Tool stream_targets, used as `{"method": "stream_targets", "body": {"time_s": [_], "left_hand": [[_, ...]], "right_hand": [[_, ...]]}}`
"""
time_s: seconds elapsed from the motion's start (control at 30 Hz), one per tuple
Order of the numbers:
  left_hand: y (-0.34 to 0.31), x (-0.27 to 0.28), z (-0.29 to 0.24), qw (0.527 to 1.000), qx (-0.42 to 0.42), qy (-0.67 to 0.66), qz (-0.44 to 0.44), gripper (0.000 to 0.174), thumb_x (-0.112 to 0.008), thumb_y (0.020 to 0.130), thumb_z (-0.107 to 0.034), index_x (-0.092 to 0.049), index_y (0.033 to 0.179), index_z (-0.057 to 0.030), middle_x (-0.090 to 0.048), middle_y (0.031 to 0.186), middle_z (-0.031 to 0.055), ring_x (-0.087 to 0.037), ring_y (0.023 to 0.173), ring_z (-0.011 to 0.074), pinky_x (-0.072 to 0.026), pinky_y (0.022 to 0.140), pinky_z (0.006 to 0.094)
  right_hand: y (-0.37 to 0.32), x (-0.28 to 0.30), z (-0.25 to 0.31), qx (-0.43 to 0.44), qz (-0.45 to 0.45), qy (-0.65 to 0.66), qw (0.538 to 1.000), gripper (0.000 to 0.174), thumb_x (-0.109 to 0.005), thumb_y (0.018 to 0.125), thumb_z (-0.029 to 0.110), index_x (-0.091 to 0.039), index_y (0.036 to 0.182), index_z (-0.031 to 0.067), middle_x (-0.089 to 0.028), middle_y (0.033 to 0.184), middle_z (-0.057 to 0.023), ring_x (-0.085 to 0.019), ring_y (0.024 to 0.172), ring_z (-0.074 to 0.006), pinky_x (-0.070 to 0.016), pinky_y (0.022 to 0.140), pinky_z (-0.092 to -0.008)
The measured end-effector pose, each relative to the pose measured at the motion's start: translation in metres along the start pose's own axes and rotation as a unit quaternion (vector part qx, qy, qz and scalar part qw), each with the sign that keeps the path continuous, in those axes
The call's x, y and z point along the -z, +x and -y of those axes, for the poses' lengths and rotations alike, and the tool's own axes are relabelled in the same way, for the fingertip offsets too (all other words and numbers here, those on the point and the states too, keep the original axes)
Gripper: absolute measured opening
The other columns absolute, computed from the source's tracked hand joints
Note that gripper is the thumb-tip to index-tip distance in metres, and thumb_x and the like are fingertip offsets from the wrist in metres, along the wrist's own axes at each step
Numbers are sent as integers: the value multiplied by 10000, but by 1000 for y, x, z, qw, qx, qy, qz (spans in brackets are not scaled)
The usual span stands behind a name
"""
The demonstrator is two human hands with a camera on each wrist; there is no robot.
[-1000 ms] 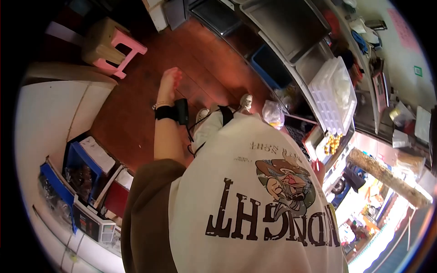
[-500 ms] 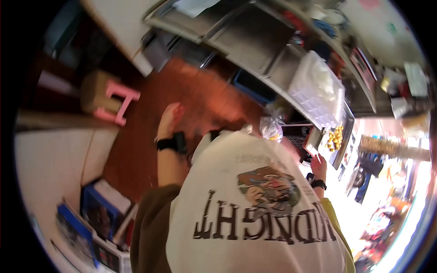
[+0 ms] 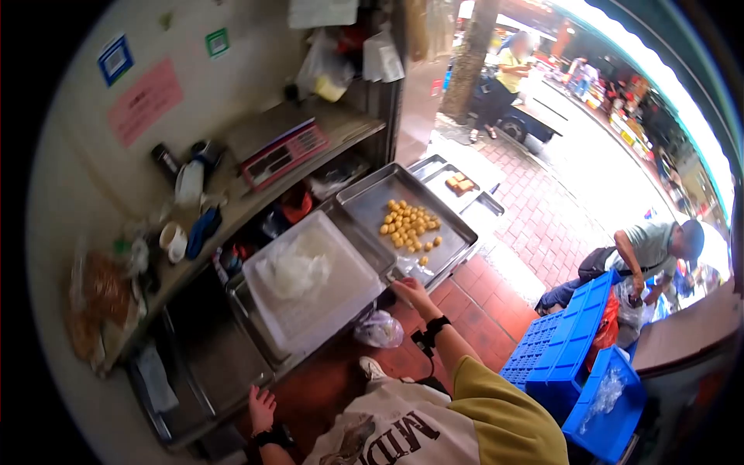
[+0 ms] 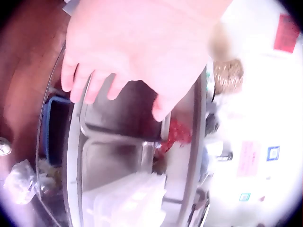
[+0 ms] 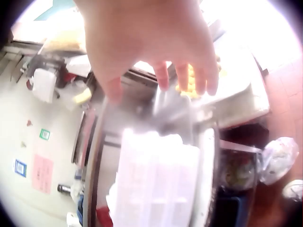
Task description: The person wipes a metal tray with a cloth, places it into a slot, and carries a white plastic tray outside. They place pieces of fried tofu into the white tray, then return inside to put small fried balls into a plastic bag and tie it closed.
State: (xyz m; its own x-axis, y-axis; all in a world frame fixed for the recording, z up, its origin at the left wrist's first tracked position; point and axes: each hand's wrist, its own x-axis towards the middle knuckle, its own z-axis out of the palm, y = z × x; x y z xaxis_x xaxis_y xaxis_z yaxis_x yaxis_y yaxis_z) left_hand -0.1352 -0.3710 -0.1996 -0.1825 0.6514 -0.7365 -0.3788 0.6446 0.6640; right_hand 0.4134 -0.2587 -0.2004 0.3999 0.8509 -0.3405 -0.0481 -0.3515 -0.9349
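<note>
In the head view, the left hand [image 3: 263, 411] is open and empty beside a dark metal tray [image 3: 213, 345], while the right hand [image 3: 415, 297] reaches between the white crate [image 3: 333, 314] and the tray of yellow balls [image 3: 363, 194], though whether it touches either is unclear. In the left wrist view, the left hand's fingers are loosely spread, with metal trays and the crate in view. In the right wrist view, the right hand's fingers extend, released, with the crate below and the balls partly hidden behind the fingers.
</note>
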Motion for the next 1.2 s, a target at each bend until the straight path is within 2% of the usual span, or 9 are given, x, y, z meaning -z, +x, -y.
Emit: {"method": "stream_targets", "body": {"time_s": [0.07, 0.13, 0.27, 0.37, 0.47, 0.5, 0.6, 0.67, 1.2], "left_hand": [[25, -56, -16, 999, -6, 21, 27, 898, -554, 800, -611, -135, 1456, -165, -133, 1495, 128, -198, 1335, 398, -179, 1061, 464], [47, -109, -33, 995, -8, 101, -4, 892, -568, 805, -586, -108, 1459, -191, -110, 1500, 114, -187, 1337, 389, -152, 1063, 502], [111, -150, -32, 983, -62, 95, 141, 705, -572, 831, -518, -311, 1376, -155, -387, 1375, 113, -366, 1245, 345, -298, 986, 567], [137, -148, -26, 983, 55, 12, 173, 588, -562, 846, -412, -400, 1319, -104, -452, 1309, 113, -421, 1187, 344, -340, 958, 545], [101, -150, -43, 987, 119, 12, 106, 569, -562, 836, -352, -415, 1310, -74, -447, 1309, 122, -391, 1208, 346, -312, 984, 527], [100, -142, -41, 986, 110, 10, 125, 577, -571, 827, -361, -422, 1305, -75, -439, 1314, 127, -383, 1211, 353, -301, 991, 529], [82, -126, -40, 984, 115, 28, 133, 605, -600, 806, -372, -415, 1307, -89, -424, 1324, 139, -370, 1217, 374, -275, 998, 548], [92, -106, -40, 964, 201, -32, 169, 650, -626, 785, -383, -393, 1320, -99, -428, 1318, 147, -360, 1224, 384, -261, 1001, 566], [68, -88, -50, 984, 130, 66, 107, 413, -595, 656, -169, -512, 1037, -30, -548, 989, 108, -534, 940, 295, -457, 830, 416]], "right_hand": [[6, -12, 42, -14, 33, 46, 998, 785, -735, 733, 433, -404, 1285, -17, -490, 1229, -177, -501, 1099, -220, -429, 895, -312], [22, -26, 65, -54, 77, 21, 995, 866, -727, 728, 450, -332, 1347, -9, -382, 1354, -165, -413, 1210, -246, -382, 953, -335], [72, -61, 32, -99, 180, -46, 978, 839, -691, 739, 459, -321, 1372, 51, -368, 1373, -118, -368, 1251, -236, -359, 980, -311], [76, -59, 4, -101, 326, 91, 935, 760, -738, 719, 281, -363, 1359, 122, -353, 1380, -73, -359, 1260, -217, -349, 1005, -317], [84, -64, -25, -119, 355, 57, 926, 780, -670, 706, 488, -373, 1356, 178, -343, 1376, -86, -393, 1230, -272, -392, 962, -430], [69, -67, -17, -253, 251, 90, 930, 739, -670, 703, 493, -405, 1313, 172, -333, 1347, -61, -429, 1170, -273, -405, 949, -465], [33, -45, -25, 176, 400, -119, 892, 600, -617, 781, 428, -423, 1294, 187, -316, 1351, -54, -401, 1208, -283, -467, 883, -506], [0, -49, 3, -164, 340, 77, 923, 528, -587, 813, 391, -445, 1278, 187, -342, 1336, -51, -411, 1202, -273, -468, 893, -502], [-77, -52, -28, -186, 241, 37, 952, 712, -626, 721, 404, -362, 1334, 159, -450, 1272, -69, -472, 1144, -246, -415, 924, -444]]}}
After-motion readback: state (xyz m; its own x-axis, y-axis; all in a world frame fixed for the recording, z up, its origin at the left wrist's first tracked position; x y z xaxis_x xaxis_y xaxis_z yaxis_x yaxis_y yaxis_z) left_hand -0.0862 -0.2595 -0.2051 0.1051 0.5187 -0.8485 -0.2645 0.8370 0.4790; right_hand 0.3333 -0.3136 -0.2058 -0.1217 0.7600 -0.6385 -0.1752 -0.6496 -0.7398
